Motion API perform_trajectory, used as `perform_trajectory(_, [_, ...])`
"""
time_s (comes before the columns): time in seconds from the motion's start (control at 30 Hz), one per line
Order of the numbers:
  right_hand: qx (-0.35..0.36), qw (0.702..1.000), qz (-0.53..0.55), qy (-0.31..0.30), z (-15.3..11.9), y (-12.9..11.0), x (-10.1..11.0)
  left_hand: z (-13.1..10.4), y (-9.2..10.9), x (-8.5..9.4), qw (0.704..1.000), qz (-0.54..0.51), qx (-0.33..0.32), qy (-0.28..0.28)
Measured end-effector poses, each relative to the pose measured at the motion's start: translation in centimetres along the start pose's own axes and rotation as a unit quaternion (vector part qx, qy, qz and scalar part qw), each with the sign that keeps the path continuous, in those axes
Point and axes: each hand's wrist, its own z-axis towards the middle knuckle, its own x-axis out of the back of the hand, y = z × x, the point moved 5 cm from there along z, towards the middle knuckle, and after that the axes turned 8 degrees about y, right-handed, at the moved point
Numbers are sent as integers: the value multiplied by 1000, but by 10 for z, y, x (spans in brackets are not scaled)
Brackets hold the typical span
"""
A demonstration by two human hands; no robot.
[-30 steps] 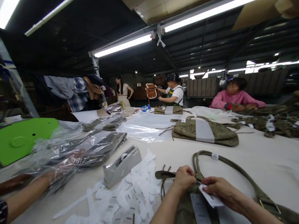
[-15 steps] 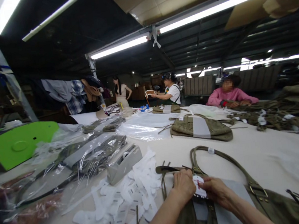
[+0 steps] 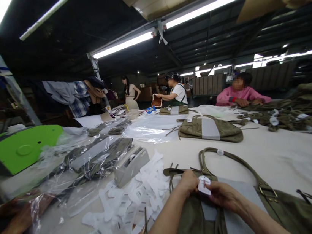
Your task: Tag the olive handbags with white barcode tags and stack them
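An olive green handbag (image 3: 295,213) with a grey paper band lies in front of me, its long strap (image 3: 230,159) looped out on the cream table (image 3: 294,160). My left hand (image 3: 188,182) pinches the bag's top edge near the strap base. My right hand (image 3: 223,196) holds a small white tag (image 3: 204,184) at the same spot, fingers closed on it. Both hands touch the tag area.
A heap of white barcode labels (image 3: 133,204) and a grey tape dispenser (image 3: 131,165) lie to my left. A co-worker's hands (image 3: 19,215) handle plastic-wrapped bags (image 3: 92,160) at the far left. More olive bags (image 3: 209,129), a green machine (image 3: 22,148) and other people stand beyond.
The white tag went from a long slip under my right hand to a small folded piece pinched at the strap base. The co-worker's hands pulled the plastic wrap toward the table edge.
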Motion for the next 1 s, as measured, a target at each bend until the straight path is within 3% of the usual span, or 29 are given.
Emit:
perform_trajectory(0.2, [13, 1000, 15, 7, 15, 1, 6, -8, -6, 5, 998, -35, 36, -37])
perform_trajectory(0.4, [30, 995, 62, 66, 23, 4, -2, -23, -8, 9, 992, -100, 47, -53])
perform_trajectory(0.63, [74, 988, 74, 115, 43, 11, 4, -36, -15, -3, 941, -282, 101, -155])
perform_trajectory(1.0, [91, 986, 70, 123, 47, 8, 6, -46, -9, -10, 928, -307, 89, -190])
